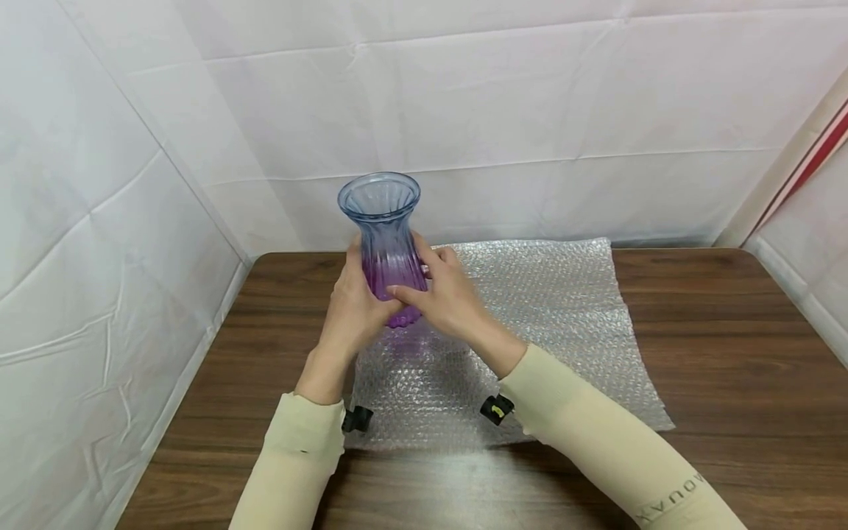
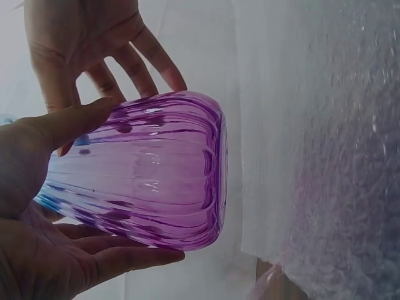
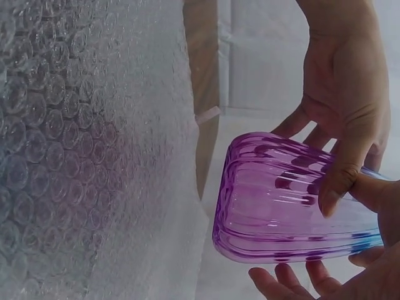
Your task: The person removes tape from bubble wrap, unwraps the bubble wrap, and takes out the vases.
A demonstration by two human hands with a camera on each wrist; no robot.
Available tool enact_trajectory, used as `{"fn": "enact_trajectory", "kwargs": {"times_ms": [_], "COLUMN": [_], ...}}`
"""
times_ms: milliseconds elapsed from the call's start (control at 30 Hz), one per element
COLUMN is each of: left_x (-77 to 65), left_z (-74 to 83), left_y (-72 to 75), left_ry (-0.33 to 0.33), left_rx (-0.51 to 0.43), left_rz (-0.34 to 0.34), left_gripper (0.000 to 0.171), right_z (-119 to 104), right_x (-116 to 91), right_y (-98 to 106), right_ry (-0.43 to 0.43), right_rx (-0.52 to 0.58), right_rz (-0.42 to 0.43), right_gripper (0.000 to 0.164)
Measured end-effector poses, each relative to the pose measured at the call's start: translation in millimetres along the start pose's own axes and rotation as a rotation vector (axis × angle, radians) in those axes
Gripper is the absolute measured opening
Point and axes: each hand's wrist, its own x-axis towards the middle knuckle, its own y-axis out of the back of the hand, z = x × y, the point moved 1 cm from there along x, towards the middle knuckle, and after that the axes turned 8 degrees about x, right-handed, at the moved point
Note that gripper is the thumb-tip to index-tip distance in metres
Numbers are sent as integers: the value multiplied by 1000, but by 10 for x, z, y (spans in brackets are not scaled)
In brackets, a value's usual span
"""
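A ribbed glass vase [image 1: 391, 246], blue at its flared rim and purple toward its base, is held upright above a sheet of bubble wrap [image 1: 550, 316]. My left hand [image 1: 352, 308] grips the vase's left side, its thumb across the front. On the other side my right hand [image 1: 449, 296] holds it, with the thumb near the left one. In the left wrist view the purple base [image 2: 215, 175] is apart from the wrap. Fingers of both hands lie along the glass in the right wrist view, and the vase's rim is out of that frame.
The bubble wrap lies flat on a dark wooden table [image 1: 729, 338], reaching toward its back edge. White cloth [image 1: 477, 103] hangs behind the table and along its left side. A red strip [image 1: 815, 158] shows at the far right. Small black devices [image 1: 497, 408] sit at both wrists.
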Motion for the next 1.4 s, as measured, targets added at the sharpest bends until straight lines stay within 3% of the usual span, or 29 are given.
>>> {"fn": "enact_trajectory", "kwargs": {"times_ms": [333,833,1400], "left_x": [50,86,124], "left_z": [-88,-259,-471], "left_y": [61,120,133], "left_ry": [12,105,168], "left_rx": [8,27,20], "left_rz": [20,61,99], "left_gripper": [119,117,114], "right_z": [-51,-122,-156], "right_x": [97,240,414], "right_y": [-87,-246,-440], "right_ry": [3,-29,-10], "right_rx": [3,-20,-38], "right_rz": [-20,-71,-104], "right_gripper": [95,95,95]}}
